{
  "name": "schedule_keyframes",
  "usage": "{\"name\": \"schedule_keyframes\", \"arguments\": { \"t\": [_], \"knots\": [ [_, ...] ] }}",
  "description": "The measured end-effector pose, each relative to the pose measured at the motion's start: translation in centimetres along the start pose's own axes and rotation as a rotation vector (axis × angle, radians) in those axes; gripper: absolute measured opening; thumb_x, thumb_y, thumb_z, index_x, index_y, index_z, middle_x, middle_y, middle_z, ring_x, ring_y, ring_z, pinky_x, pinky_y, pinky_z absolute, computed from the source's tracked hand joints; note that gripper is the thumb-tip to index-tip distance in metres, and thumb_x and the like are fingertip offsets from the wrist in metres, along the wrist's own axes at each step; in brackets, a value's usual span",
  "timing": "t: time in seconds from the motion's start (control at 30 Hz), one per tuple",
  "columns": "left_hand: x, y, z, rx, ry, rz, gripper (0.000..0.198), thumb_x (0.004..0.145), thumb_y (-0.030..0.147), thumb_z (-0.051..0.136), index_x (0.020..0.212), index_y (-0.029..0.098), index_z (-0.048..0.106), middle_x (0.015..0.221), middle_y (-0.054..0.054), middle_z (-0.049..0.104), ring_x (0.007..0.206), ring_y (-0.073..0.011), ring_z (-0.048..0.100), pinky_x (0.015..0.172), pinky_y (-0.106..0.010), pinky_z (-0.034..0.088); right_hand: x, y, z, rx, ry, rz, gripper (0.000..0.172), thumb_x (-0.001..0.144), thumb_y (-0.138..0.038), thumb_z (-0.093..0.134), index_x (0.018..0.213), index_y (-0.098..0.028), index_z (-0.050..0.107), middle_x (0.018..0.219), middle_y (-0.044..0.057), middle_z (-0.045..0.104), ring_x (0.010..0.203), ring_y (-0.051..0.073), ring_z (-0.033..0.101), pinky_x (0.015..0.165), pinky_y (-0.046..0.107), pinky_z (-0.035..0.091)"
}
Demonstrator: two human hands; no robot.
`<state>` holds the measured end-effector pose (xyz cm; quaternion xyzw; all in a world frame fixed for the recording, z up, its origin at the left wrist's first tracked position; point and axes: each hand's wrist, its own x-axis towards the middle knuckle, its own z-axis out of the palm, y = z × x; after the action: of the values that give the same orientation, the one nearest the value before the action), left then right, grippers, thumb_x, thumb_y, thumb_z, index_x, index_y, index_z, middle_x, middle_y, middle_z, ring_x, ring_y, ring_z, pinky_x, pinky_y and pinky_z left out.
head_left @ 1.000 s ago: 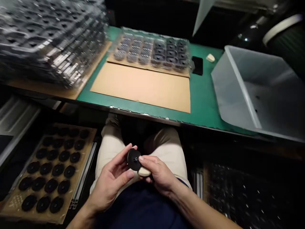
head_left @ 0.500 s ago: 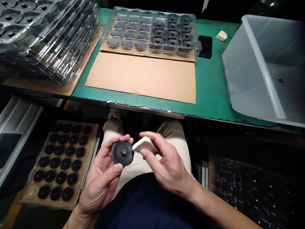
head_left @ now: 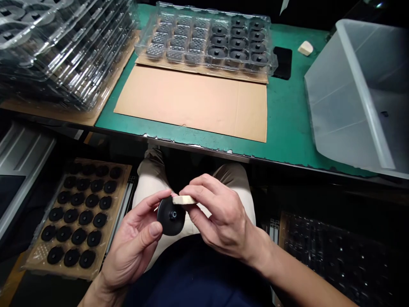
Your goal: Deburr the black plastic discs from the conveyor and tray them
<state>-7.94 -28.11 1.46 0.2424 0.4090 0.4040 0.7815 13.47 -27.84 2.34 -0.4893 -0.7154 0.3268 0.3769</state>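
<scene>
Over my lap, my left hand (head_left: 136, 238) grips a round black disc (head_left: 168, 219) by its left edge, thumb in front. A small hub stands out at the disc's centre, and its face is tilted. My right hand (head_left: 220, 217) pinches a flat cream-coloured block (head_left: 184, 200), which looks like a piece of sponge or eraser. One end of that block touches the disc's upper rim. The fingers of my left hand behind the disc are partly hidden.
A clear tray (head_left: 204, 38), partly filled with black discs, lies beyond a cardboard sheet (head_left: 191, 100) on the green table. Stacked trays (head_left: 73, 51) stand left, a translucent bin (head_left: 348, 94) right. Lower left is another disc tray (head_left: 79, 217). A second cream block (head_left: 305, 48) lies near the bin.
The disc has tilted and shifted slightly right. My right hand has turned the cream block flatter and brought it onto the disc's upper rim. The view has shifted a little.
</scene>
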Motion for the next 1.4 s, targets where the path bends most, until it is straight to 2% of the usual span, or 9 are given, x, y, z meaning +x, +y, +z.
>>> {"name": "schedule_keyframes", "arguments": {
  "t": [0.13,0.2,0.37,0.53,0.83,0.97,1.03,1.23,1.4],
  "knots": [
    [0.2,0.0,0.4,-0.101,0.130,-0.001,0.036,0.098,0.025,0.064,0.133,0.021,0.071,0.129,-0.010,0.075,0.118,-0.0186,0.071,0.101,-0.021,0.055,-0.4,-0.2,0.3,-0.007,-0.025,0.073,0.009,0.101,-0.015,0.053,0.094,-0.018,0.059,0.086,0.003,0.055,0.076,0.017,0.051,0.071,0.032,0.041],
    [0.2,-0.1,0.6,-0.144,0.156,-0.007,0.034,0.098,0.027,0.064,0.131,0.021,0.073,0.126,-0.011,0.076,0.114,-0.0191,0.072,0.099,-0.022,0.057,-0.6,-0.5,0.4,0.017,-0.086,0.126,0.017,0.099,-0.017,0.054,0.083,-0.019,0.052,0.076,0.000,0.048,0.068,0.016,0.045,0.065,0.031,0.036],
    [0.2,-0.3,0.8,-0.154,0.184,-0.054,0.035,0.095,0.030,0.069,0.128,0.019,0.075,0.119,-0.009,0.079,0.105,-0.0172,0.075,0.091,-0.019,0.059,-0.6,-0.4,0.3,-0.112,-0.045,0.105,0.014,0.100,-0.015,0.050,0.104,-0.018,0.063,0.091,0.004,0.054,0.079,0.018,0.050,0.072,0.032,0.039],
    [0.4,-0.3,1.1,-0.170,0.240,-0.061,0.036,0.094,0.035,0.071,0.127,0.020,0.076,0.117,-0.009,0.079,0.104,-0.0187,0.075,0.090,-0.021,0.060,-0.7,-0.9,0.1,-0.024,-0.153,0.174,0.016,0.100,-0.019,0.052,0.085,-0.019,0.057,0.077,0.000,0.046,0.067,0.015,0.044,0.063,0.031,0.036],
    [0.7,-0.4,0.5,-0.127,0.136,-0.166,0.036,0.093,0.035,0.072,0.123,0.017,0.078,0.113,-0.010,0.080,0.095,-0.0148,0.072,0.085,-0.017,0.057,-0.6,-0.6,0.8,-0.214,-0.079,-0.057,0.025,0.101,-0.014,0.051,0.121,-0.016,0.065,0.099,0.008,0.059,0.084,0.021,0.054,0.076,0.036,0.044],
    [0.6,-0.7,0.6,-0.183,0.219,-0.062,0.035,0.095,0.037,0.069,0.125,0.019,0.077,0.114,-0.009,0.079,0.100,-0.0149,0.072,0.089,-0.016,0.056,-1.0,-1.4,1.3,-0.159,-0.047,0.052,0.012,0.101,-0.016,0.052,0.095,-0.016,0.062,0.081,0.003,0.050,0.071,0.018,0.046,0.066,0.034,0.038],
    [0.6,-0.7,0.5,-0.197,0.251,-0.038,0.035,0.096,0.038,0.066,0.123,0.020,0.077,0.113,-0.009,0.080,0.101,-0.0162,0.072,0.090,-0.018,0.057,-1.1,-1.7,1.4,-0.115,-0.090,0.109,0.017,0.101,-0.018,0.051,0.084,-0.018,0.057,0.076,0.001,0.044,0.066,0.016,0.041,0.061,0.033,0.034],
    [0.5,-0.9,0.1,-0.096,0.112,-0.124,0.038,0.100,0.042,0.060,0.118,0.015,0.079,0.103,-0.011,0.077,0.087,-0.0195,0.068,0.076,-0.027,0.061,-0.5,-1.4,1.7,-0.248,-0.046,-0.014,0.016,0.100,-0.015,0.053,0.111,-0.016,0.064,0.094,0.007,0.057,0.082,0.021,0.052,0.073,0.036,0.040],
    [0.7,-0.8,0.0,-0.112,0.263,-0.039,0.034,0.098,0.041,0.066,0.118,0.017,0.080,0.105,-0.009,0.077,0.094,-0.0162,0.068,0.082,-0.019,0.056,-1.1,-1.8,2.1,-0.154,-0.105,0.141,0.020,0.103,-0.020,0.050,0.083,-0.018,0.053,0.077,0.002,0.046,0.066,0.016,0.042,0.061,0.033,0.034]
  ]
}}
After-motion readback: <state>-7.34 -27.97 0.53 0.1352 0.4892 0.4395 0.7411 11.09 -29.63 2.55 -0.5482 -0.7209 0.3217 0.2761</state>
